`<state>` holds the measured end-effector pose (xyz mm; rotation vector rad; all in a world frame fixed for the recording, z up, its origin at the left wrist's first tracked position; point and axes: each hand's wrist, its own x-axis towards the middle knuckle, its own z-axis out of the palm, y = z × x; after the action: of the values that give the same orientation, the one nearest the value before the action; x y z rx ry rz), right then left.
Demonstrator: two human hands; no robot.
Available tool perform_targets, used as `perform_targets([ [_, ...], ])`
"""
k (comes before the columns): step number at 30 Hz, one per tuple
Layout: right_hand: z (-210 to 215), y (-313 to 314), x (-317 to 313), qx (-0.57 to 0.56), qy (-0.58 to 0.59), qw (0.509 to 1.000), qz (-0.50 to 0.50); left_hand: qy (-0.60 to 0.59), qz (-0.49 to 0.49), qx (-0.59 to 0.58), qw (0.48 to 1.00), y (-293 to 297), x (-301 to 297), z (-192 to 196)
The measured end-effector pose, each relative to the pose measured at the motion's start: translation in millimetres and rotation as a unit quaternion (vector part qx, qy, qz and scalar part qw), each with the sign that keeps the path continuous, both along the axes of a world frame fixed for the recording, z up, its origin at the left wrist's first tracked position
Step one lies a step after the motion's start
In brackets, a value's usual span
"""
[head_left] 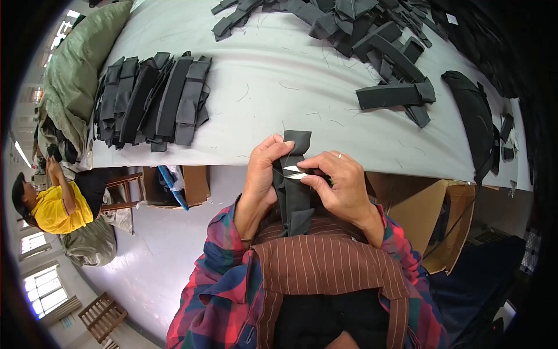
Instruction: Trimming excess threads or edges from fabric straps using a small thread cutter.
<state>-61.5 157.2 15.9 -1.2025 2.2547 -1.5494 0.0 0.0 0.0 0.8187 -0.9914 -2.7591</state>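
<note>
My left hand (pixel 265 166) is closed on a dark grey fabric strap piece (pixel 297 200), which hangs upright over the table's near edge. Its thumb presses near the top of the piece. In my right hand (pixel 340 183) is a small pair of thread snips (pixel 295 173), held between thumb and fingers. The two pale blades point left, slightly apart, in front of the fabric. A thin loose thread runs by the blades. Fingers hide the rest of the snips.
A row of stacked fabric pieces (pixel 157 102) lies on the white table (pixel 261 104) at left. More pieces (pixel 395 52) are heaped at the far right, near a black bag (pixel 468 116). Cardboard boxes (pixel 412 203) stand below. A person in yellow (pixel 61 206) works at left.
</note>
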Motion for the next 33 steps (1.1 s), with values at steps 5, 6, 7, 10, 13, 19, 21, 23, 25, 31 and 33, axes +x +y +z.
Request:
perform_targets([
  [5, 3, 1, 0, 0.009, 0.086, 0.996, 0.016, -0.012, -0.022, -0.021, 0.999, -1, 3, 1],
  [6, 3, 1, -1, 0.009, 0.087, 0.996, 0.016, -0.011, -0.022, -0.021, 0.999, -1, 3, 0],
  [7, 4, 1, -1, 0.006, 0.092, 0.996, 0.013, -0.003, -0.023, -0.019, 1.0, -1, 2, -1],
  [10, 2, 1, -4, 0.001, 0.099, 0.995, 0.009, 0.006, -0.035, -0.015, 0.999, -2, 0, -1],
  [13, 4, 1, -7, 0.0, 0.121, 0.993, 0.015, 0.007, -0.046, -0.017, 0.999, -4, 0, -4],
  [19, 1, 8, -11, 0.006, 0.153, 0.988, 0.021, -0.005, -0.031, -0.005, 0.999, 0, -1, 0],
  [21, 2, 8, -9, 0.014, 0.134, 0.991, 0.023, -0.018, -0.012, -0.007, 1.0, 0, 1, 2],
  [23, 5, 2, -4, -0.051, -0.178, 0.981, -0.061, 0.004, -0.039, -0.021, 0.999, -2, 6, -2],
  [25, -2, -3, -8, -0.077, -0.186, 0.977, -0.067, 0.02, -0.069, -0.017, 0.997, 5, 6, 8],
  [31, -14, -1, -17, -0.08, -0.251, 0.963, -0.055, 0.082, -0.129, -0.03, 0.988, 12, 26, 12],
  [33, -16, -3, -16, -0.076, -0.248, 0.962, -0.082, 0.063, -0.101, -0.053, 0.991, 19, 39, 3],
])
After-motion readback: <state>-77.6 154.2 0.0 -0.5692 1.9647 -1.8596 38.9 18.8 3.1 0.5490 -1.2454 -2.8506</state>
